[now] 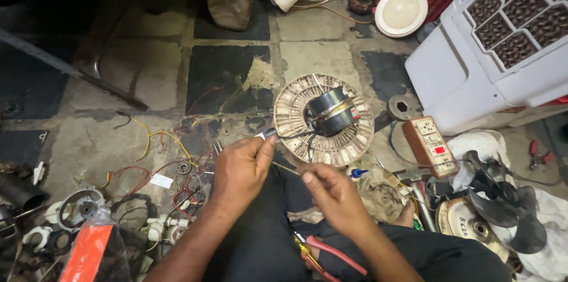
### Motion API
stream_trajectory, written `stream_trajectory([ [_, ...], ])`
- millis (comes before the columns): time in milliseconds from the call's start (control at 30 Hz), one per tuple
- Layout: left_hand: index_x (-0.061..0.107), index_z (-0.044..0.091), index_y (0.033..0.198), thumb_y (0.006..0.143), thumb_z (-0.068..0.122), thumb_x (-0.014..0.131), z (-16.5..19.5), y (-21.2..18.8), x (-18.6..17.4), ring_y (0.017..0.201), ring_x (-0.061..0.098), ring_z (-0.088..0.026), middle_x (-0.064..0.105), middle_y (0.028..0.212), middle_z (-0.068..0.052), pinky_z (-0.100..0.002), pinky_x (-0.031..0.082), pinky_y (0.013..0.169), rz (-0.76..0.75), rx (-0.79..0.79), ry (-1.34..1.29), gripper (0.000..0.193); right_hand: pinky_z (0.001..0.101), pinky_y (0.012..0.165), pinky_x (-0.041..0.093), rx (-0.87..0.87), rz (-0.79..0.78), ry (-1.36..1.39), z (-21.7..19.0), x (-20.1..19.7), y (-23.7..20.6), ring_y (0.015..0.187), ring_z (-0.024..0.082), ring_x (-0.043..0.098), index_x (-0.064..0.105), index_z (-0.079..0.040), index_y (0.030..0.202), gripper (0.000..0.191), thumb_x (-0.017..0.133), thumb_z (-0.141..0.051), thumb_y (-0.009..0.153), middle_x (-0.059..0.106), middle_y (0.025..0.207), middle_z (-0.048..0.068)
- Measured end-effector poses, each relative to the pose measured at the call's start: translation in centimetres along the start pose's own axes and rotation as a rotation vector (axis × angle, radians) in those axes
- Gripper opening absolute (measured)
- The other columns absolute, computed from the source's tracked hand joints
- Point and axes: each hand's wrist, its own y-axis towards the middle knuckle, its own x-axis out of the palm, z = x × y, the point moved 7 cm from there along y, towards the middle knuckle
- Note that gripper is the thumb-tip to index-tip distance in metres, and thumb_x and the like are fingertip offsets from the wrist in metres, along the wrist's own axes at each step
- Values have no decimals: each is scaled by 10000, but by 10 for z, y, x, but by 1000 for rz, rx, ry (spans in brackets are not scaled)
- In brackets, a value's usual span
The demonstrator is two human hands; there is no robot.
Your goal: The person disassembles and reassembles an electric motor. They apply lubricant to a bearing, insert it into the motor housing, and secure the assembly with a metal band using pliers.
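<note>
On the tiled floor ahead of us sits a round blower wheel (322, 119) with a black motor (332, 110) in its middle. Our left hand (239, 169) pinches a small tool (267, 134), fingers closed on it, near the wheel's rim. Our right hand (334, 193) pinches a thin wire (285, 168) running toward the left hand. Red-handled pliers (328, 252) lie on our lap.

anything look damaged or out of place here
The floor is worn and chipped, with loose wires strewn across it left of the left hand. The blower wheel lies flat, dusty.
</note>
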Motion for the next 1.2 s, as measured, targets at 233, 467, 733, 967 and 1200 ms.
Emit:
stream_trajectory([
  [233, 618, 28, 708, 990, 323, 635, 12, -4, 21, 585, 612, -371, 612, 660, -176, -469, 444, 541, -124, -78, -66, 409, 226, 590, 442, -132, -86, 257, 12, 0, -3, 696, 56, 521, 627, -2, 1044, 194, 700, -161, 961, 573, 810, -34],
  [467, 616, 46, 780, 1011, 306, 624, -23, -13, 50, 586, 639, -253, 637, 654, -97, -400, 492, 537, -107, -324, -345, 348, 237, 523, 403, 216, -105, 350, 57, -6, -11, 577, 102, 478, 723, -12, 1022, 241, 631, -234, 1011, 550, 695, 7],
  [733, 717, 61, 1077, 942, 196, 719, -23, -64, 130, 803, 576, -106, 636, 902, -71, -251, 507, 694, -311, -464, -677, 190, 332, 766, 561, 355, 169, 940, 64, -26, -5, 873, 175, 674, 611, -53, 1077, 177, 582, -208, 996, 699, 1026, 84],
  [967, 739, 3, 958, 795, 78, 811, 5, -76, 134, 856, 694, -185, 682, 966, -60, -338, 571, 749, -302, -194, -579, 193, 368, 863, 571, 330, 53, 893, 53, -17, -11, 914, 197, 699, 620, -6, 1123, 197, 549, -156, 1015, 704, 1249, 148],
  [1200, 711, 23, 859, 761, 173, 870, 15, -72, 118, 790, 628, -280, 601, 833, -109, -401, 516, 691, -302, -152, -340, 239, 337, 810, 551, 393, 149, 1018, 61, -19, -20, 927, 185, 691, 614, 6, 1190, 259, 475, -119, 1011, 683, 1152, 127],
])
